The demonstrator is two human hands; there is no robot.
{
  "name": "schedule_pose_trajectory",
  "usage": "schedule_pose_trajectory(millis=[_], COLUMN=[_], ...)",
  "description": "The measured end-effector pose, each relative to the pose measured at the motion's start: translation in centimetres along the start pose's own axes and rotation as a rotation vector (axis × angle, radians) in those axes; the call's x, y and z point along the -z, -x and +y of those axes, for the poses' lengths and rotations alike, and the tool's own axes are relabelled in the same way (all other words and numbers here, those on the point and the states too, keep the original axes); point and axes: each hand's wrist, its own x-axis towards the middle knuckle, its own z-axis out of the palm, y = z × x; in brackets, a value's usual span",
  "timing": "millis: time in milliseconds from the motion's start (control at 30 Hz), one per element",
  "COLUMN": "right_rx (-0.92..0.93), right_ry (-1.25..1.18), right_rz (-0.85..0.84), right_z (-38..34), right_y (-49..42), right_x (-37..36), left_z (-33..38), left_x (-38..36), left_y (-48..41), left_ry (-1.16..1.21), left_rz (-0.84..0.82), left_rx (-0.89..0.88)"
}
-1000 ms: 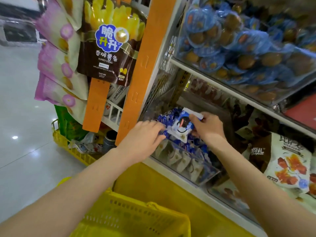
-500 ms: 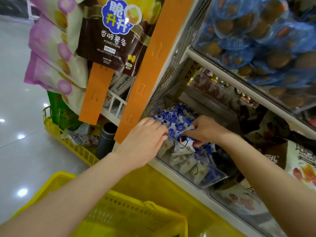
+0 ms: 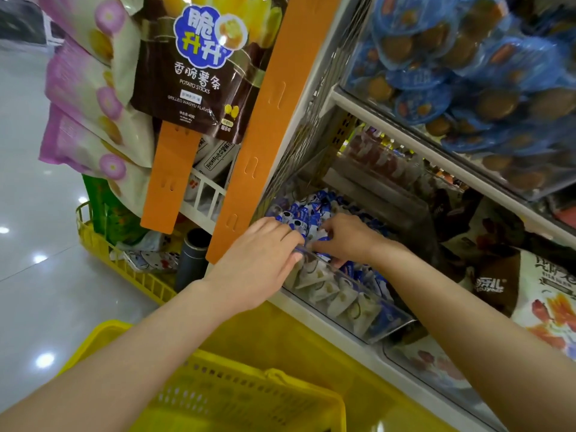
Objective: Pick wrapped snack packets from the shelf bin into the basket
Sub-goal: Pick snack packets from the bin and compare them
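Shop aisle, glossy pale floor [image 3: 37, 307]. Clear shelf bin [image 3: 374, 297] held blue-white snack packets [image 3: 307, 213]. Left hand [image 3: 261, 263] lay across bin's front rim, fingers nearly straight, touching packets. Right hand [image 3: 346, 238] inside bin, fingers curled round packets. Yellow basket [image 3: 237, 363] sat below bin.

Blue-white snack packets [image 3: 307, 213] heaped in clear shelf bin [image 3: 374, 297] — yellow basket [image 3: 233, 397] below.

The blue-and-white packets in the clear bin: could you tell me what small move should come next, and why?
Probably close the right hand on a few packets and lift them toward the yellow basket below: its fingers curl into the pile beside the left hand.
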Motion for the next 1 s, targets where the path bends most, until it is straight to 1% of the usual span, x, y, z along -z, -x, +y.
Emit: schedule_pose_trajectory(millis=[100,167,267,367,533,567,633,700,733,833,1000], right_rx=[0.054,0.095,0.121,0.121,0.111,0.12,0.136,0.112,0.078,-0.011,0.032], right_ry=[-0.268,-0.327,-0.253,-0.186,-0.188,-0.196,-0.24,-0.299,-0.279,-0.118,0.032], right_rz=[-0.214,-0.264,-0.203,-0.176,-0.161,-0.126,0.02,0.155,0.162,0.045,-0.015], right_z=[1.0,1.8,2.2,1.4,1.2,1.4,2.1,2.8,3.1,3.4,2.5], right_y=[0.7,1.1,1.1,0.3,-0.6,-0.5,0.0,0.3,0.4,0.5,0.0], right_x=[1.0,1.3,0.5,-0.2,-0.6,-0.6,-0.5,-0.2,0.0,0.0,0.1], left_z=[0.0,0.0,0.0,0.0,0.0,0.0,0.0,0.0,0.0,0.0,0.1], left_x=[0.0,0.0,0.0,0.0,0.1,0.1,0.1,0.0,0.0,-0.1,-0.1], left_y=[0.0,0.1,0.1,0.1,0.1,0.1,0.1,0.1,0.1,0.1,0.1], left_ry=[0.004,0.004,0.005,0.008,0.001,0.0,0.004,0.009,0.011,0.009,0.012], left_rz=[-0.01,-0.018,-0.02,-0.014,-0.006,-0.006,-0.011,-0.009,-0.006,0.002,0.012], left_rx=[0.002,0.002,0.002,-0.002,-0.008,-0.009,-0.011,-0.015,-0.017,-0.014,-0.018])
